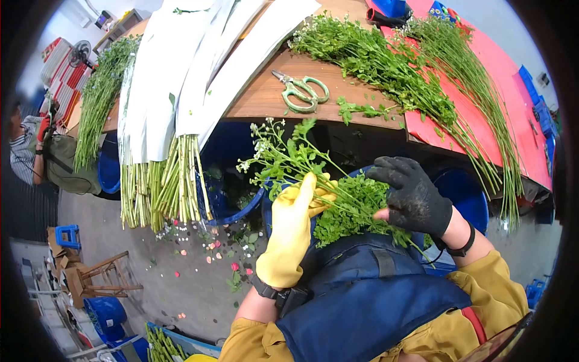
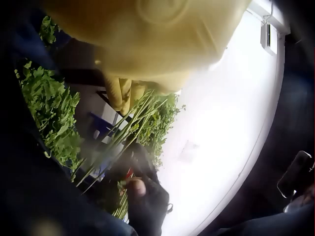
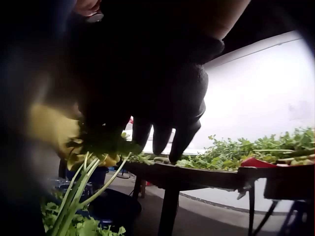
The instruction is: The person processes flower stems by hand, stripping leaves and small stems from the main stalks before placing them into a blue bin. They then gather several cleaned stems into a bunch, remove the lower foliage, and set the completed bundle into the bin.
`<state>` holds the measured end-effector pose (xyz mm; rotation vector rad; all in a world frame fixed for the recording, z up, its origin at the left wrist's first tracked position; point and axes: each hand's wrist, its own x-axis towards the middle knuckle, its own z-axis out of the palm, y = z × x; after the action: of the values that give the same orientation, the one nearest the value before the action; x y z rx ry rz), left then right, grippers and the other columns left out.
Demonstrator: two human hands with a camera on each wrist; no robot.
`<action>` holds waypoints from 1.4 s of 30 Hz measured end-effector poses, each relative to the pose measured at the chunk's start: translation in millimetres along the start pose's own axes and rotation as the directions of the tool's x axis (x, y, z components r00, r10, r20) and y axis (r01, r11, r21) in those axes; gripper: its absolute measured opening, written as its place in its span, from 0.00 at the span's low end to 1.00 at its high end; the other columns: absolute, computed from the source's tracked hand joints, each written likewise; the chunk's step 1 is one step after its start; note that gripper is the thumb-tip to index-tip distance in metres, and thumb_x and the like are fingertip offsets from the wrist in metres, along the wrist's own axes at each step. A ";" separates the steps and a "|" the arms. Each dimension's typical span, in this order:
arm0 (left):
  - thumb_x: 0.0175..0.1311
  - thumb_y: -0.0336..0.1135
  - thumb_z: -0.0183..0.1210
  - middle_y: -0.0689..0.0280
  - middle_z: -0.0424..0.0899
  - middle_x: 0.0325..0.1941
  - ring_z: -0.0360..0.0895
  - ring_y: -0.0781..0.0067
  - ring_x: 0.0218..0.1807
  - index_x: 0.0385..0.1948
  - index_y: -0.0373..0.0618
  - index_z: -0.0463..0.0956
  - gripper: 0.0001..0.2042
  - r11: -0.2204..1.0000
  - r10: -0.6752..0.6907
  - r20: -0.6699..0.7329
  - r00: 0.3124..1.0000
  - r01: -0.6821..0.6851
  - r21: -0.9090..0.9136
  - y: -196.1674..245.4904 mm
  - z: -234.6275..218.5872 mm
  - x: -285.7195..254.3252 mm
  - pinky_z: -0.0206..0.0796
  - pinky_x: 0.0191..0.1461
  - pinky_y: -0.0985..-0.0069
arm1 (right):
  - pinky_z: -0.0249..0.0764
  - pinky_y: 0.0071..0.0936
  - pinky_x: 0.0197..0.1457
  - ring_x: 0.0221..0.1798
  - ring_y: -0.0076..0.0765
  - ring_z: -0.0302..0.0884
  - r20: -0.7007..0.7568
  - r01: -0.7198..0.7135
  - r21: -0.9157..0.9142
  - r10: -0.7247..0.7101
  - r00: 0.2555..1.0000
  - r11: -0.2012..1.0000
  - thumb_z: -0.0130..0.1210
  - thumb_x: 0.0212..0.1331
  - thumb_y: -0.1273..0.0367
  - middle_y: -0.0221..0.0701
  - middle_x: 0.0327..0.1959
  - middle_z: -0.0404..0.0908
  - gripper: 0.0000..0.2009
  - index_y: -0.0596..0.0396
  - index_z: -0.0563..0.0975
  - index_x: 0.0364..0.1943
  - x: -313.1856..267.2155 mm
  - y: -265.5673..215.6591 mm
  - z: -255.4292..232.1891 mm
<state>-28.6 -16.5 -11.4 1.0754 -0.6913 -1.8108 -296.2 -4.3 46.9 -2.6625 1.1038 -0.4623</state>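
Observation:
My left hand (image 1: 289, 226), in a yellow glove, grips a small bunch of leafy stems (image 1: 350, 202) topped with white flowers (image 1: 260, 145). Those stems slant down to the right across my lap. At their right side is my right hand (image 1: 416, 196) in a black glove, its bare thumb tip close to the stems and its other fingers fairly straight. The left wrist view shows the stems (image 2: 133, 125) running from the yellow glove (image 2: 142, 44) past the black glove (image 2: 147, 196). In the right wrist view the black fingers (image 3: 162, 132) hang above cut stems (image 3: 74, 201).
Green scissors (image 1: 304, 93) lie on the wooden table (image 1: 253, 99). Paper-wrapped stems (image 1: 163, 181) overhang its left part, leafy bunches (image 1: 386, 72) its right. Blue buckets (image 1: 461, 193) stand below, and cut leaves (image 1: 353, 226) fill one by my lap. Another person (image 1: 27, 145) is at far left.

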 end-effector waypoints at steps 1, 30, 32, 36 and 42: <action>0.80 0.43 0.55 0.54 0.89 0.52 0.87 0.69 0.48 0.56 0.33 0.80 0.19 1.000 0.014 0.007 1.000 -0.014 -0.021 -1.6 1.7 0.7 0.78 0.57 0.70 | 0.66 0.56 0.71 0.72 0.59 0.70 -0.072 -0.008 0.019 0.010 0.997 1.000 0.72 0.54 0.60 0.42 0.66 0.79 0.13 0.51 0.83 0.34 5.3 -0.6 -0.3; 0.74 0.38 0.63 0.66 0.89 0.43 0.84 0.75 0.42 0.48 0.37 0.83 0.13 0.999 -0.002 -0.013 1.000 0.002 0.041 -10.5 12.3 -9.0 0.74 0.51 0.75 | 0.70 0.55 0.67 0.68 0.58 0.74 -0.336 0.140 -0.035 -0.144 0.931 0.989 0.69 0.47 0.69 0.43 0.64 0.80 0.08 0.54 0.84 0.32 110.3 11.1 38.6; 0.71 0.38 0.67 0.66 0.90 0.38 0.83 0.77 0.36 0.44 0.37 0.84 0.12 0.999 0.029 -0.072 0.997 -0.031 -0.038 -10.8 16.5 -4.6 0.73 0.45 0.76 | 0.72 0.54 0.64 0.64 0.57 0.78 -0.446 0.042 -0.100 -0.082 0.891 0.994 0.68 0.47 0.72 0.41 0.60 0.82 0.08 0.55 0.83 0.32 111.4 3.0 41.6; 0.68 0.39 0.70 0.67 0.90 0.37 0.83 0.79 0.34 0.41 0.38 0.85 0.12 0.997 0.061 -0.154 0.986 -0.068 -0.039 -11.7 19.2 0.6 0.72 0.42 0.77 | 0.73 0.50 0.62 0.60 0.55 0.80 -0.526 -0.070 0.024 0.072 0.848 0.997 0.68 0.50 0.73 0.41 0.58 0.83 0.08 0.56 0.83 0.34 107.3 0.2 45.4; 0.70 0.35 0.68 0.62 0.91 0.42 0.86 0.73 0.37 0.43 0.35 0.83 0.11 0.996 -0.052 -0.104 0.993 0.059 0.063 -35.1 16.3 5.0 0.77 0.44 0.74 | 0.75 0.47 0.59 0.56 0.53 0.81 -0.597 -0.188 0.260 0.311 0.739 0.947 0.70 0.53 0.69 0.41 0.56 0.84 0.08 0.57 0.81 0.31 112.4 11.8 42.7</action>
<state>-58.5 -5.0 -33.6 1.2337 -0.6699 -1.7771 -213.0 -89.4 26.3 -2.1750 1.4745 -1.4024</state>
